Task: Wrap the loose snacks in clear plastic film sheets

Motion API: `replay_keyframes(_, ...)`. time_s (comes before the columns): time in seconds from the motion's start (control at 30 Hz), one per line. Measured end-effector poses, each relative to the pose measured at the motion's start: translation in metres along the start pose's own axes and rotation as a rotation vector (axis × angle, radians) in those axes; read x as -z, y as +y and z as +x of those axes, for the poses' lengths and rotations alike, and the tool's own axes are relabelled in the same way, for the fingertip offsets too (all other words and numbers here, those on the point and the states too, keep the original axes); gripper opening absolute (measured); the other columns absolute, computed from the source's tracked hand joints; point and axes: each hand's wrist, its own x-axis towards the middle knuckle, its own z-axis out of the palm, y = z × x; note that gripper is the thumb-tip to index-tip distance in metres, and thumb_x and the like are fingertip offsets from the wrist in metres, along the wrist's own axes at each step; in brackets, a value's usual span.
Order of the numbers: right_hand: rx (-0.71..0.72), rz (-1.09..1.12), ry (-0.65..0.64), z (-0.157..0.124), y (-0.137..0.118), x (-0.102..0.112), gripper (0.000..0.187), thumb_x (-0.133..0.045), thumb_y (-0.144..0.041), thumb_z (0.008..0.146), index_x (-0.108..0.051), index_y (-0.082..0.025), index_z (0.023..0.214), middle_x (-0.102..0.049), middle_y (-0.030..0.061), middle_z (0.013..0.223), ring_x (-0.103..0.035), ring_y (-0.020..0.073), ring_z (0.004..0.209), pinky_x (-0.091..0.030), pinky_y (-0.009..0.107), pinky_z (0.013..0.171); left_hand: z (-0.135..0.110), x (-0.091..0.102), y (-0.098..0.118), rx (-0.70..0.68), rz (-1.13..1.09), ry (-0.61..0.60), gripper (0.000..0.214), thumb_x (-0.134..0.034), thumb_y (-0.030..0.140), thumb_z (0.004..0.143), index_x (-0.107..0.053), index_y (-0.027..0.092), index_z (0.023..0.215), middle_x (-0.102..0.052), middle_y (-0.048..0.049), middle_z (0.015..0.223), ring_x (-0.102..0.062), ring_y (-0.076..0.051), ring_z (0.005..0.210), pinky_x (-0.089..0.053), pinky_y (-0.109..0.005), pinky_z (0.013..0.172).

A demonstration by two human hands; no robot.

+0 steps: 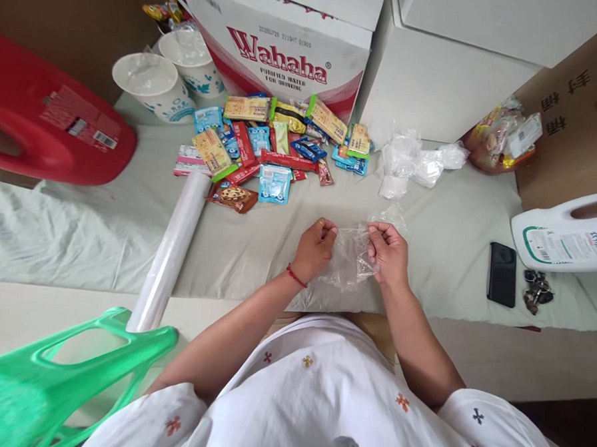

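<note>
The clear plastic bag [349, 259] is thin and see-through, so its edges are hard to trace against the pale cloth on the tabletop [453, 218], and whether its mouth is open cannot be told. The red jug [48, 117] at the left edge, the white jug [568, 237] at the right edge and the green plastic seat [60, 371] in the lower left corner are all cut off by the frame. The pile of snack packets [273, 142] overlaps too much for a sure count.

Both forearms reach in from the bottom centre of the frame. The left hand [314, 250], with a red string at the wrist, and the right hand [389, 253] face each other just below the middle of the frame. The bag is stretched between them, just above the cloth. The fingers [327, 229] of each hand are pinched together on the bag's upper edge, one hand at each side.

Two paper cups [153, 86] stand at the upper left, beside the Wahaha box [287, 49]. One roll of clear film [172, 243] lies slanted left of the hands. One black phone [502, 274] and one bunch of keys [538, 289] lie at the right. Several crumpled clear bags [412, 159] sit above the hands.
</note>
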Motion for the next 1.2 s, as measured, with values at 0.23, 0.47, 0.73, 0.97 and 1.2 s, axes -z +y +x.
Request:
replay_keyframes(0.23, -0.008, 0.025, 0.115, 0.0, 0.004, 0.029, 0.038, -0.087, -0.046, 0.069, -0.066, -0.02, 0.087, -0.048, -0.01, 0.056, -0.038, 0.0044, 0.042, -0.026, 0.017, 0.035, 0.007, 0.037, -0.008, -0.05, 0.156, 0.213, 0.013, -0.046, 0.03, 0.099, -0.049, 0.023, 0.089, -0.045, 0.0067, 0.06, -0.044, -0.013, 0.053, -0.034, -0.026, 0.055)
replay_keyframes(0.47, 0.006, -0.063, 0.196, -0.007, 0.02, 0.051, 0.04, -0.085, -0.049, 0.071, -0.063, -0.021, 0.089, -0.052, -0.008, 0.066, -0.043, 0.0052, 0.046, -0.027, 0.019, 0.036, -0.006, 0.071, -0.005, 0.016, 0.103, 0.238, 0.033, -0.065, 0.051, 0.09, -0.052, 0.023, 0.1, -0.04, 0.0112, 0.054, -0.035, -0.011, 0.046, -0.028, -0.024, 0.051)
replay_keyframes(0.73, -0.03, -0.312, 0.17, -0.023, 0.03, 0.081, 0.035, -0.078, -0.049, 0.08, -0.07, -0.019, 0.095, -0.057, -0.0053, 0.068, -0.046, 0.0082, 0.047, -0.033, 0.021, 0.038, -0.031, 0.07, -0.015, 0.077, 0.233, 0.181, 0.032, -0.057, 0.049, 0.089, -0.055, 0.022, 0.072, -0.037, 0.0067, 0.054, -0.032, -0.011, 0.052, -0.025, -0.025, 0.05)
replay_keyframes(0.97, -0.049, -0.495, 0.125, -0.024, 0.033, 0.098, 0.039, -0.074, -0.055, 0.082, -0.069, -0.019, 0.094, -0.062, -0.0023, 0.071, -0.046, 0.0103, 0.049, -0.038, 0.025, 0.045, -0.032, 0.062, -0.017, 0.207, 0.039, 0.206, 0.026, -0.059, 0.047, 0.087, -0.05, 0.024, 0.079, -0.041, 0.0082, 0.054, -0.036, -0.011, 0.047, -0.028, -0.024, 0.045)
replay_keyframes(1.2, 0.321, -1.101, 0.104, -0.028, -0.005, 0.096, 0.032, -0.06, -0.048, 0.093, -0.075, -0.02, 0.097, -0.069, 0.0105, 0.106, -0.062, 0.0174, 0.071, -0.054, 0.036, 0.069, -0.036, 0.065, -0.013, 0.269, -0.082, 0.139, 0.028, -0.066, 0.048, 0.083, -0.053, 0.024, 0.089, -0.036, 0.0115, 0.052, -0.028, -0.009, 0.042, -0.021, -0.024, 0.044)
